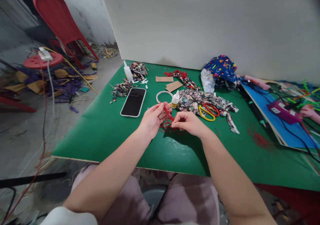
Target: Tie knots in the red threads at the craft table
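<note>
Head view: the person's L hand (153, 117) is gripping the upper end of a narrow red cord-like strip (168, 112) btw thumb & fingers; the R hand (186, 121) is pinching at its lower end w/ thumb & index finger, the other fingers curling in. The strip is slanting btw the hands, just above the green tabletop (105, 128). A tangle of thin red thread (165, 126) is lying below them. Just beyond the L hand, a thin white ring (163, 92) is lying nr a small white-capped bottle w/ a yellow label (175, 100), standing upright. To its R, scissors w/ yellow & red handles (207, 110) are lying by dark floral fabric (191, 98). A black-screened phone in a pale case (133, 102) is lying L of the hands; behind it, a white squeeze bottle w/ a pointed nozzle (128, 72) is standing. Two flat brown cardboard pieces (164, 79) are lying toward the back. Far R, a purple box-like item (284, 112) is resting over a blue sheet (285, 131).
</note>
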A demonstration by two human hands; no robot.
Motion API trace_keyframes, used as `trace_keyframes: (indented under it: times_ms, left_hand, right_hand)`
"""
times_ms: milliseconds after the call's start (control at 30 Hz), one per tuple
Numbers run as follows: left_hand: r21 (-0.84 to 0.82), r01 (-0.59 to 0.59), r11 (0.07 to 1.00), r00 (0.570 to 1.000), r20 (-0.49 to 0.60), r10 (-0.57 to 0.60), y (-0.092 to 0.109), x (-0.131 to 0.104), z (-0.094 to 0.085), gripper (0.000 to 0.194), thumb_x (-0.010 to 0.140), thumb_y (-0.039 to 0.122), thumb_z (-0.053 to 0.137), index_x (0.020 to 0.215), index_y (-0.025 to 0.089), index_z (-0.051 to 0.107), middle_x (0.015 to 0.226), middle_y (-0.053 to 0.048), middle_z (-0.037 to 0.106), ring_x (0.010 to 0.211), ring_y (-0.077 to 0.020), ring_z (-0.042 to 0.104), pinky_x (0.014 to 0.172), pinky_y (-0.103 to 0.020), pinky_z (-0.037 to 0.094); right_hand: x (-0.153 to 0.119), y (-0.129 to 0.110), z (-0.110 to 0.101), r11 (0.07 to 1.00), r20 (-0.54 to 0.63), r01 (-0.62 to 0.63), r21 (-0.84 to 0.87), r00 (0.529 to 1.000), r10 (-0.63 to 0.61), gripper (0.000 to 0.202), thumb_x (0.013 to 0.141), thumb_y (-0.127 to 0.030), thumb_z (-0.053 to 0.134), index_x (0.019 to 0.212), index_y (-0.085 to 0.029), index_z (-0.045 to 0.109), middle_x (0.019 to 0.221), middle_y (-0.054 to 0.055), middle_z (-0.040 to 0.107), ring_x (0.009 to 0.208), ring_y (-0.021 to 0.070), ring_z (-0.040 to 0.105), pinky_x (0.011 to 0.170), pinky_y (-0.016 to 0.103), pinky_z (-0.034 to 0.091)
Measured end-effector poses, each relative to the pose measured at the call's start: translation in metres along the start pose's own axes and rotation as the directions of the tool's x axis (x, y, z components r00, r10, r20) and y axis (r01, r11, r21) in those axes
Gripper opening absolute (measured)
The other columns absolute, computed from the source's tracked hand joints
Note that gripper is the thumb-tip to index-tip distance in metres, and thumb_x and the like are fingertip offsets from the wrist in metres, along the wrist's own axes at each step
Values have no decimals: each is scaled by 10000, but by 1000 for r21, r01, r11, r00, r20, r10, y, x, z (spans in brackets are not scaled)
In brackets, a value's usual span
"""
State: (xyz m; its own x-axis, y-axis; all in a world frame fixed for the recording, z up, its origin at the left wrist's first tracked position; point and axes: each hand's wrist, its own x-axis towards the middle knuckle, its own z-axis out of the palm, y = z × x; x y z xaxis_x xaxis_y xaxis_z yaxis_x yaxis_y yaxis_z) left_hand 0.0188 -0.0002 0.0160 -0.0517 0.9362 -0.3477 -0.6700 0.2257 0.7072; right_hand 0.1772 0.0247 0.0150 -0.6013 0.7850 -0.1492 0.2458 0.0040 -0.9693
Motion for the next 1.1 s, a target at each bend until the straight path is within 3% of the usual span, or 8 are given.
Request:
trace_keyframes:
  times_ms: [200, 1100]
  left_hand:
    - [-26, -9, 1000, 1000, 0, 9, 1, 0, -1, 140, 856, 187, 527, 909, 132, 645, 883, -68, 709, 808, -134, 673, 792, -275, 509]
    - [-51, -84, 995, 994, -68, 80, 4, 2, -1, 92, 836, 176, 559, 851, 143, 643, 829, -33, 709, 764, -110, 666, 759, -247, 503]
  right_hand:
    - [0, 0, 0, 1000, 14, -11, 9, 1000, 11, 238, 638, -339, 714, 623, -163, 554, 596, -24, 603, 482, 74, 462, 471, 217, 365]
    - [-3, 0, -6, 996, 118, -59, 65, 992, 51, 229, 648, -323, 717, 641, -156, 560, 634, -7, 644, 524, 85, 544, 511, 218, 434]
